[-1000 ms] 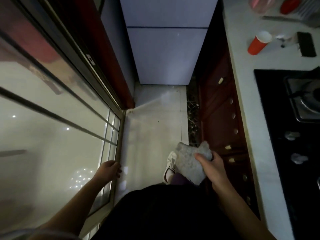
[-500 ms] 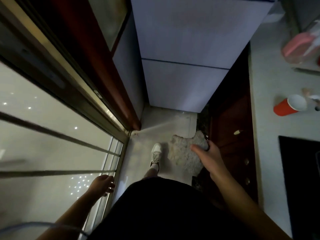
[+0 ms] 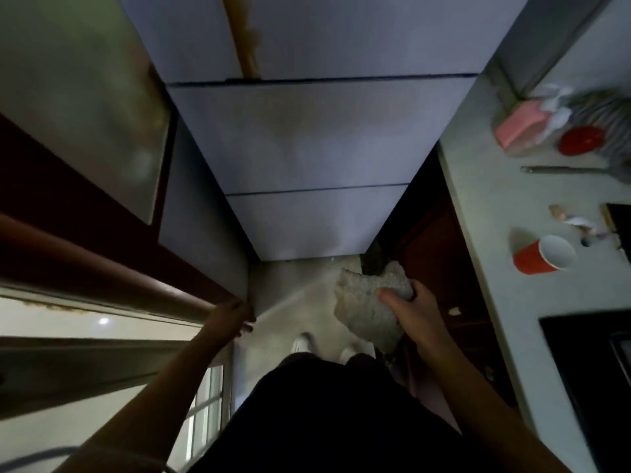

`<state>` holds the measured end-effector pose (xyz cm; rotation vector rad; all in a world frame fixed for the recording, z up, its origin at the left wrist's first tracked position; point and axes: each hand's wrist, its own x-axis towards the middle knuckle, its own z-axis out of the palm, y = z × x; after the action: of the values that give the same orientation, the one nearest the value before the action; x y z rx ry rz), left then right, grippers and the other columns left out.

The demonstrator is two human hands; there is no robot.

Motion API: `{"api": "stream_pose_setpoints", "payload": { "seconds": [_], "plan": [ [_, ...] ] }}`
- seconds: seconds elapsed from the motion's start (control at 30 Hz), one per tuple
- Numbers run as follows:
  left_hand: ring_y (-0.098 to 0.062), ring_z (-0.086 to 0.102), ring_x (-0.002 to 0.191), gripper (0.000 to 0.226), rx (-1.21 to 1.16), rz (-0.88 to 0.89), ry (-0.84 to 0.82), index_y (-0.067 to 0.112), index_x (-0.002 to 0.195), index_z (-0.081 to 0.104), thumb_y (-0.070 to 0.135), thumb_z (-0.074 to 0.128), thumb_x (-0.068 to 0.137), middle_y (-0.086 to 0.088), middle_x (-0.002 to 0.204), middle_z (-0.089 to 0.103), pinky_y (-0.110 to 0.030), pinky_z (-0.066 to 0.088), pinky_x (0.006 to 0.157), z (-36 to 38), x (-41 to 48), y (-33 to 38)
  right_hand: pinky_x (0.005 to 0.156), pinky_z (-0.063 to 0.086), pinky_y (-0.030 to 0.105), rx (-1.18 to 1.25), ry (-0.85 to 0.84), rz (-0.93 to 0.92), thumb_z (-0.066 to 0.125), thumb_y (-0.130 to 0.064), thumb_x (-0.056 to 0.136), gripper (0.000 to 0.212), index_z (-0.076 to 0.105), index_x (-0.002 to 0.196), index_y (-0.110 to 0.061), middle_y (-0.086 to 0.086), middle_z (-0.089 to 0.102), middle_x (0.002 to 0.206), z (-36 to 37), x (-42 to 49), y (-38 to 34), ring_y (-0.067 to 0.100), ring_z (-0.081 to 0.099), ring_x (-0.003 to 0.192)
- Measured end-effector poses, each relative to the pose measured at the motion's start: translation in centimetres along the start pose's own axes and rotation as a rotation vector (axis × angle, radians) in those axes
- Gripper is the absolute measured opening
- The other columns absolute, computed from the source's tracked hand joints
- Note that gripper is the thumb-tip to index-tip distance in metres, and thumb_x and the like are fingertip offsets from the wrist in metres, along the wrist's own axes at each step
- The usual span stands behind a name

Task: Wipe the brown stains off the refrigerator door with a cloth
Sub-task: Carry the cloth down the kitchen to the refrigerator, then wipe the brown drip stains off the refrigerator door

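Observation:
A pale grey refrigerator (image 3: pixel 307 138) fills the upper middle, its front split by two dark seams. A brown stain (image 3: pixel 247 46) runs down the top door panel to the first seam. My right hand (image 3: pixel 411 310) grips a light grey fluffy cloth (image 3: pixel 367 307) low down, near the fridge's bottom right corner and well below the stain. My left hand (image 3: pixel 230 319) hangs empty at the lower left of the fridge, fingers loosely curled, close to the dark red door frame.
A dark red frame and glass sliding door (image 3: pixel 85 302) line the left. On the right a white counter (image 3: pixel 512 285) carries a tipped red cup (image 3: pixel 543 256), a pink box (image 3: pixel 515 126), a red lid and a black stove edge. Dark wooden cabinets (image 3: pixel 440 268) stand under the counter.
I have stepped closer and the view has tilted up, so the fridge looms larger and the brown stain has come into sight. The cloth stays in my right hand.

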<state>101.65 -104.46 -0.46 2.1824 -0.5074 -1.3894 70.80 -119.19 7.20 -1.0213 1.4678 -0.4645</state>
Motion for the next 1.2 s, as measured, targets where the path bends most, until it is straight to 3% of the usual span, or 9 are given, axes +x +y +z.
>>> {"api": "stream_pose_setpoints", "payload": {
  "seconds": [0.1,0.2,0.3,0.37,0.47,0.57,0.77,1.03,1.2],
  "plan": [
    [-0.032,0.065,0.075,0.022,-0.035,0.075,0.021,0.0,0.093,0.065,0.013,0.049,0.099,-0.025,0.091,0.067,-0.038,0.053,0.065,-1.2,0.4,4.2,0.071,0.059,0.033,-0.028,-0.014,-0.052,0.08,-0.021,0.089,0.035,0.064,0.12,-0.014,0.005,0.07,0.11,0.4,1.5,-2.6,0.019,0.069,0.096],
    [-0.027,0.064,0.073,0.022,-0.025,0.197,0.069,0.014,0.089,0.064,0.018,0.046,0.102,-0.017,0.094,0.069,-0.031,0.048,0.065,-2.5,-0.4,9.2,0.069,0.059,0.029,-0.024,-0.063,-0.141,0.08,-0.023,0.089,0.03,0.066,0.115,-0.017,0.003,0.073,0.109,0.7,2.3,-6.7,0.015,0.072,0.094],
    [-0.02,0.062,0.07,0.02,-0.019,0.333,0.129,0.006,0.103,0.064,0.015,0.045,0.102,-0.014,0.093,0.067,-0.017,0.05,0.055,-4.1,-1.9,14.0,0.073,0.06,0.026,-0.042,-0.128,-0.252,0.082,-0.024,0.087,0.029,0.068,0.112,-0.019,0.001,0.075,0.108,0.8,2.6,-12.0,0.011,0.074,0.091],
    [-0.02,0.062,0.074,0.017,-0.005,0.448,0.177,0.011,0.097,0.063,0.014,0.047,0.102,-0.009,0.091,0.066,-0.019,0.053,0.064,-5.5,-3.5,17.6,0.078,0.061,0.028,-0.064,-0.163,-0.355,0.083,-0.025,0.086,0.031,0.068,0.113,-0.019,0.0,0.076,0.109,0.8,2.5,-16.4,0.01,0.075,0.092],
    [-0.027,0.065,0.08,0.014,-0.007,0.615,0.272,0.03,0.083,0.064,0.04,0.056,0.088,-0.005,0.088,0.067,-0.045,0.056,0.083,-8.1,-6.5,22.9,0.075,0.062,0.023,-0.097,-0.192,-0.55,0.083,-0.02,0.086,0.03,0.068,0.113,-0.016,0.0,0.076,0.104,0.6,1.3,-24.1,0.01,0.075,0.089],
    [-0.022,0.07,0.083,0.031,0.041,0.775,0.419,0.043,0.086,0.066,0.064,0.047,0.071,-0.002,0.09,0.071,-0.041,0.057,0.081,-11.4,-9.1,27.5,0.073,0.061,0.024,-0.119,-0.206,-0.758,0.084,-0.021,0.085,0.027,0.068,0.106,-0.019,-0.001,0.076,0.101,0.5,-1.0,-32.3,0.01,0.074,0.089],
    [-0.001,0.064,0.089,0.015,0.186,0.995,0.733,0.032,0.106,0.065,0.039,0.056,0.096,0.014,0.099,0.068,-0.031,0.054,0.079,-16.2,-16.8,36.7,0.065,0.061,0.026,-0.136,-0.197,-1.144,0.084,-0.02,0.084,0.026,0.064,0.099,-0.015,-0.002,0.073,0.092,0.0,-7.2,-46.4,0.008,0.074,0.08],
    [0.002,0.059,0.086,0.027,0.399,1.145,1.042,0.033,0.119,0.06,0.043,0.054,0.095,0.019,0.106,0.059,-0.012,0.038,0.068,-21.2,-21.8,43.2,0.072,0.063,0.03,-0.257,-0.071,-1.565,0.085,-0.025,0.082,0.034,0.061,0.106,-0.021,-0.004,0.072,0.101,-0.3,-14.0,-60.8,0.008,0.072,0.087],
    [-0.008,0.063,0.105,0.049,0.527,1.214,1.244,0.031,0.119,0.059,0.06,0.031,0.091,0.017,0.118,0.061,-0.027,0.05,0.081,-25.6,-23.4,48.0,0.075,0.059,0.03,-0.425,0.08,-1.741,0.084,-0.03,0.082,0.036,0.057,0.107,-0.026,-0.008,0.068,0.1,-0.1,-16.3,-68.2,0.007,0.067,0.09]
  ]
}}
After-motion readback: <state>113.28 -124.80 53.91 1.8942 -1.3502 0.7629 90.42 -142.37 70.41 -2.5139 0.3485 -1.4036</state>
